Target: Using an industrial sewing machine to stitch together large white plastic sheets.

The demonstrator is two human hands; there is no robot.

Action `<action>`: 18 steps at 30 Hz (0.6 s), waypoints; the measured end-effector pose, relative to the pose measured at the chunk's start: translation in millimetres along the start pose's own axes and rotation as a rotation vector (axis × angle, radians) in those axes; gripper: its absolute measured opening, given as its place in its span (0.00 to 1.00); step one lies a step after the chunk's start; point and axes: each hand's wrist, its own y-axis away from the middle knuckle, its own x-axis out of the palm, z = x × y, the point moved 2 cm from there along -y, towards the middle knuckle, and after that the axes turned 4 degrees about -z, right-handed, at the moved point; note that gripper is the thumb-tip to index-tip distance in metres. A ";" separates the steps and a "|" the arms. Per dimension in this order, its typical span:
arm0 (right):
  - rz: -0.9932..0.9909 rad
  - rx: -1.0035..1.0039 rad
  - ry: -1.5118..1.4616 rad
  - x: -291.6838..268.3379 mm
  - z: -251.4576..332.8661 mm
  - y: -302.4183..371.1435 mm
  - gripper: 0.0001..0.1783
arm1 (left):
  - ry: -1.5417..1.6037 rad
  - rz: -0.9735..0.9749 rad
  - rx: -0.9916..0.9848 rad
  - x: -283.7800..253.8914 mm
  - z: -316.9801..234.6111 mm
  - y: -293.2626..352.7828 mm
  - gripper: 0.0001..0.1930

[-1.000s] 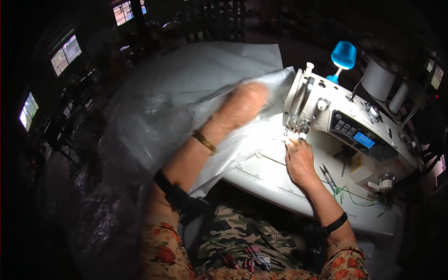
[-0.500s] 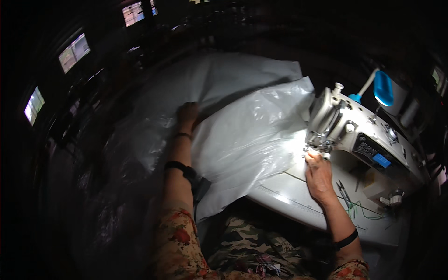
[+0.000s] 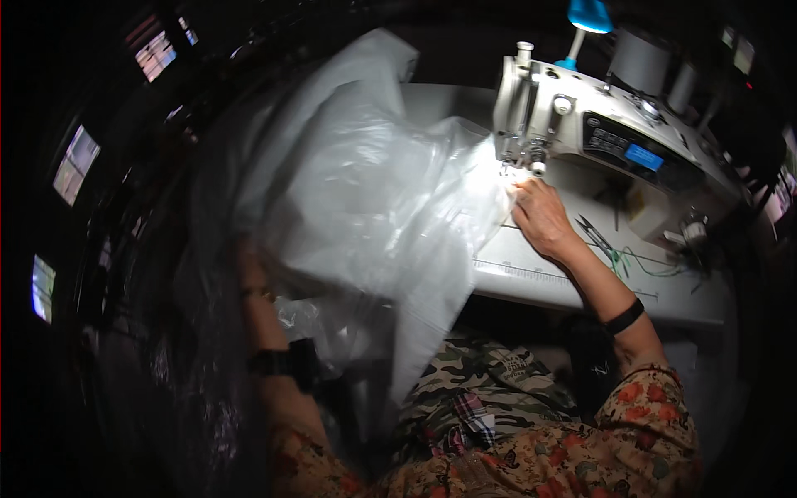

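Note:
A large translucent whitish plastic sheet spreads over the left of the sewing table, its right end under the lit needle area of a white sewing machine. My right hand is closed at that end, fingertips pinching the sheet's edge just in front of the presser foot. At the sheet's left side is my left hand, dark and smeared by motion; its fingers cannot be made out. Between the two hands the sheet is bunched into folds, and one corner hangs over the table's front edge.
Black thread snips and tangled green thread lie on the table right of my right hand. A blue lamp and a thread cone stand behind the machine. My lap in camouflage cloth is below the table's edge.
My left hand has come back toward me and to the left, folding the sheet's far part over. My right hand stays at the needle area. The whole view has shifted.

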 end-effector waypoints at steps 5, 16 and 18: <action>-0.031 -0.019 0.053 -10.3 -1.5 20.9 0.18 | -0.063 0.115 -0.046 35.1 26.8 -23.8 0.16; -0.181 -0.106 -0.761 -4.0 135.0 112.6 0.09 | 0.007 0.053 -0.028 10.6 250.1 3.7 0.15; -0.060 0.156 -0.960 9.1 147.0 134.3 0.12 | 0.027 0.044 -0.026 -2.1 254.5 -7.3 0.14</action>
